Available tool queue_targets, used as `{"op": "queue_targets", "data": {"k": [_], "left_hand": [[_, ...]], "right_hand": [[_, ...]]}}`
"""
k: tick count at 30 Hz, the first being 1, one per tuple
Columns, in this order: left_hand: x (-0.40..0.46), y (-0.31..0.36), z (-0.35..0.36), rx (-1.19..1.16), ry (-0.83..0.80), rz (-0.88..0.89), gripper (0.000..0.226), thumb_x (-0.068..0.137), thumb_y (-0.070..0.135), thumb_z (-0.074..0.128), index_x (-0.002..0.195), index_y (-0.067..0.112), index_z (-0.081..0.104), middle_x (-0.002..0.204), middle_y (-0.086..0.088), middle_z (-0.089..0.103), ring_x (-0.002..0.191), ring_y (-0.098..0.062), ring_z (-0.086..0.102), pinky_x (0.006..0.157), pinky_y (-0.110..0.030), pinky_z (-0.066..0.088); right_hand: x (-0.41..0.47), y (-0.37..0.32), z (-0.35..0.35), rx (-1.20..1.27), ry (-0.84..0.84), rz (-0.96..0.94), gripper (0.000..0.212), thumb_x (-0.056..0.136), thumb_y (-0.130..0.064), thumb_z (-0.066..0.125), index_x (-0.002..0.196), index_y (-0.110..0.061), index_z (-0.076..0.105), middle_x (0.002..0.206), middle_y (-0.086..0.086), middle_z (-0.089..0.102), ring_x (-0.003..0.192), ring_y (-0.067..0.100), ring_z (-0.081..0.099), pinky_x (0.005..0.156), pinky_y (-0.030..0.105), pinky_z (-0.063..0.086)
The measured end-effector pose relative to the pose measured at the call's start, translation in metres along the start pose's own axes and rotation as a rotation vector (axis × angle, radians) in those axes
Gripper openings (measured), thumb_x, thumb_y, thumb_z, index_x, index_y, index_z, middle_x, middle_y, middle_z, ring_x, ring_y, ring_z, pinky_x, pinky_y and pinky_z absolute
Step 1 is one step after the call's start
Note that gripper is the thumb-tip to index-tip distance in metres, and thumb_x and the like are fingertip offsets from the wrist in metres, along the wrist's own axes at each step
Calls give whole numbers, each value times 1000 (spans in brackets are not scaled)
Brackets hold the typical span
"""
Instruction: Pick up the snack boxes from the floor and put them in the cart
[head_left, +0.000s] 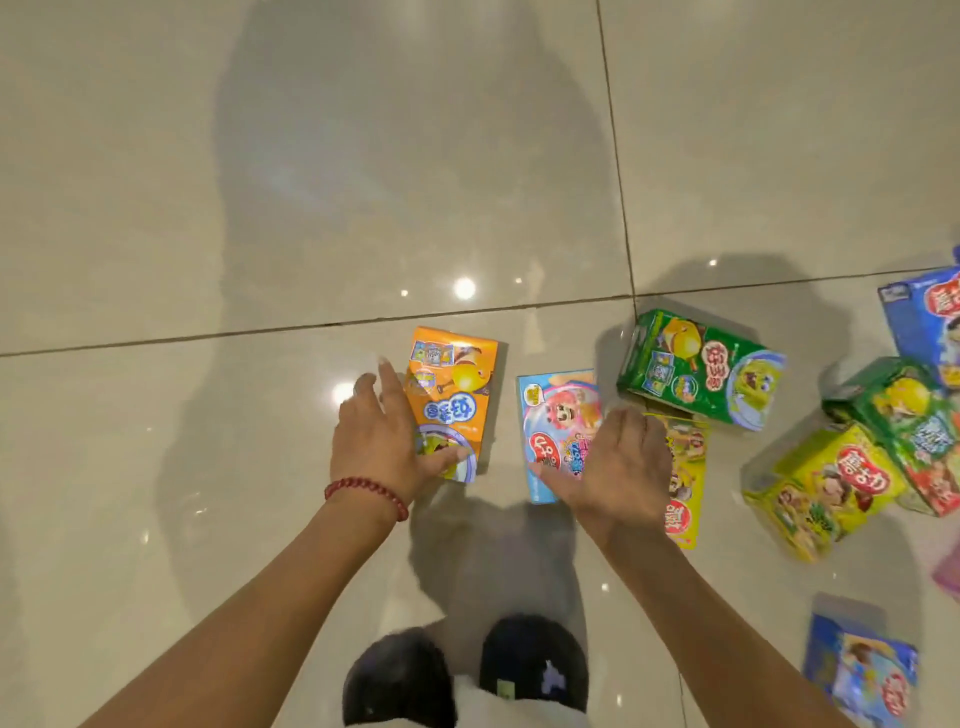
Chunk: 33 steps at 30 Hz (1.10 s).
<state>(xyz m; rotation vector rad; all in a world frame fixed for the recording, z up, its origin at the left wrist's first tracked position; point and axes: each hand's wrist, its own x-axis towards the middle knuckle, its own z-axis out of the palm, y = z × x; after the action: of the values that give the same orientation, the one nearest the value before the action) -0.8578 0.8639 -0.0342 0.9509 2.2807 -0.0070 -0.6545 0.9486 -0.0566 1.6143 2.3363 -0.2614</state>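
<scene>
Left hand (376, 447) spread open over the orange cardboard snack box (457, 395); right hand (621, 467) open above the light-blue cardboard box (553, 415), contact possibly none.

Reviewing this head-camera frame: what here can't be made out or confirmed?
- Cart: outside the head view entirely.
- Yellow box: largely covered by the right hand.
- Blue box: cut off by the right edge.
- Left hand on the orange box: whether the fingers actually grip it is unclear.
- Box lettering: too blurred to read.
</scene>
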Motion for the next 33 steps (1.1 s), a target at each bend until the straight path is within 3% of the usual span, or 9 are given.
{"op": "queue_targets", "data": {"k": [3, 6, 10, 13, 16, 22, 26, 30, 33], "left_hand": [[10, 1, 22, -169, -59, -63, 134, 61, 53, 81, 149, 10, -9, 135, -15, 34, 124, -29, 37, 101, -35, 35], [19, 2, 36, -290, -72, -74, 137, 55, 44, 88, 150, 15, -7, 126, -18, 42, 118, -31, 43, 99, -37, 36], [19, -1, 51, -514, -46, -52, 137, 40, 46, 91, 147, 37, 7, 111, -5, 59, 100, -22, 60, 87, -38, 51], [1, 2, 48, -672, -49, -49, 127, 54, 23, 92, 148, 35, 7, 107, 13, 60, 90, -10, 62, 78, -25, 50], [-30, 6, 29, -707, -49, -4, 121, 60, 20, 89, 144, 44, 6, 107, 18, 57, 88, -6, 62, 75, -24, 52], [-100, 5, -57, -875, -21, 48, 119, 58, 12, 88, 134, 50, 5, 111, 34, 49, 90, 20, 56, 73, -4, 47], [-144, 6, -141, -990, 61, 60, 127, 55, 1, 89, 141, 39, 4, 119, 29, 48, 96, 19, 56, 75, -3, 45], [-193, 10, -227, -1059, 171, 73, 125, 46, 20, 87, 137, 49, 6, 126, 26, 49, 104, 10, 58, 79, -11, 49], [-234, 11, -286, -1106, 263, 67, 129, 44, 34, 86, 144, 46, 6, 131, 23, 50, 110, -2, 60, 85, -25, 53]], "right_hand": [[6, -10, 18, 27, -54, 78, 104, 37, -79, 66, 96, 6, 59, 94, 23, 61, 88, 38, 61, 71, 41, 51], [8, -17, 29, 186, -19, 111, 100, 30, -69, 80, 94, 4, 56, 92, 23, 58, 88, 40, 60, 71, 42, 52], [1, -21, 25, 480, -213, 175, 100, 58, -52, 84, 131, -2, 38, 117, 16, 52, 109, 34, 54, 87, 41, 47], [-15, -21, 13, 617, -169, 126, 97, 73, -41, 79, 147, -8, 25, 124, 13, 50, 113, 28, 53, 87, 34, 43], [-42, -19, -10, 662, -120, 109, 93, 80, -39, 74, 151, -12, 20, 118, 11, 50, 107, 24, 52, 80, 25, 40], [-83, -13, -110, 912, -159, 165, 90, 76, -48, 71, 143, -54, 11, 128, -2, 49, 111, 16, 54, 87, 35, 52], [-95, -20, -204, 995, -82, 71, 91, 76, -27, 79, 146, -41, 23, 126, -23, 49, 115, 4, 52, 93, 20, 42], [-100, -37, -292, 1042, -73, -68, 95, 70, -34, 78, 146, -42, 21, 116, -52, 34, 101, -19, 47, 81, 13, 36], [-111, -51, -355, 1069, -95, -182, 97, 75, -23, 81, 149, -37, 20, 118, -50, 42, 105, -18, 51, 88, 20, 45]]}}
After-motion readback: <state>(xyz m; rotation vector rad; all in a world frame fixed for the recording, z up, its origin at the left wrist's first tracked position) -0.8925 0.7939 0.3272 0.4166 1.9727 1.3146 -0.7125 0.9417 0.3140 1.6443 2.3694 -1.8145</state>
